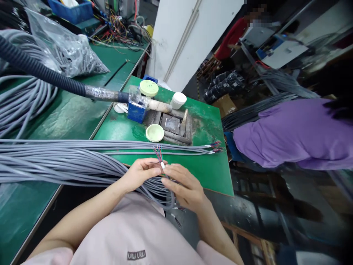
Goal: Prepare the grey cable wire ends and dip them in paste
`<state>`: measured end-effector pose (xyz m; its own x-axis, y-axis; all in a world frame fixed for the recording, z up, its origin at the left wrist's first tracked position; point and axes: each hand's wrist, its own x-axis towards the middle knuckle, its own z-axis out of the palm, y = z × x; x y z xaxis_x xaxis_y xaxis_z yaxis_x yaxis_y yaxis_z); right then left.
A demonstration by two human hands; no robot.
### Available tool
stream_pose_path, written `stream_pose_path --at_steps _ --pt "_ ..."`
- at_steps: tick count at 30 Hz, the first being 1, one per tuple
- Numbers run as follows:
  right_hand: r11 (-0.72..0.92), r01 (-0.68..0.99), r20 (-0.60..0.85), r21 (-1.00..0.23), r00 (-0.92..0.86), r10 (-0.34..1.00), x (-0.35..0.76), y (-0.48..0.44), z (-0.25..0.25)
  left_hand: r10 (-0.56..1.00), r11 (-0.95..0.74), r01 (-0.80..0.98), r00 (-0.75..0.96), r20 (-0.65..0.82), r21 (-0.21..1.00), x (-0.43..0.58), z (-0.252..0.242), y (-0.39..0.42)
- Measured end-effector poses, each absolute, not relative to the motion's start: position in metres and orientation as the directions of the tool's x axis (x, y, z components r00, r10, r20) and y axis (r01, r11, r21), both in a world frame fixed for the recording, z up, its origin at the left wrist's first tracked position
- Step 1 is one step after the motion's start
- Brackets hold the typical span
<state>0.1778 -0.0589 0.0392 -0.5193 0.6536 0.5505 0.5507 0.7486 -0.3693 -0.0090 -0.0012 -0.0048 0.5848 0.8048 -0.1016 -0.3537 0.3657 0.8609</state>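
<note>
While on a matte grey cable (158, 187), left hand (140, 175) and right hand (184, 187) pinched closed.

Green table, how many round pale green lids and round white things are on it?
Pale green round lids: 2
White round things: 2
Total: 4

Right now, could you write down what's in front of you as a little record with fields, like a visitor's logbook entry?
Left hand: curled beside a small white piece on thin colored wires
Right hand: fingertips at the small white piece
Cable: long gray cables bundled across the bench
Bench: green workbench
Also on bench: pale green lid, white jar
Nearby: person in a purple shirt
</note>
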Motion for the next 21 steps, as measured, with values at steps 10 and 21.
stream_pose_path --at_steps 10,21 --pt "0.638 0.628 0.562 -0.446 -0.358 0.746 0.162 -0.089 0.027 0.822 0.361 -0.354 0.558 -0.115 0.863 -0.014 -0.002 -0.02" --pt "0.342 0.769 0.427 -0.539 -0.1 0.898 0.144 -0.086 0.025 0.883 0.372 -0.445 0.439 -0.164 0.814 -0.02 -0.01 -0.017"
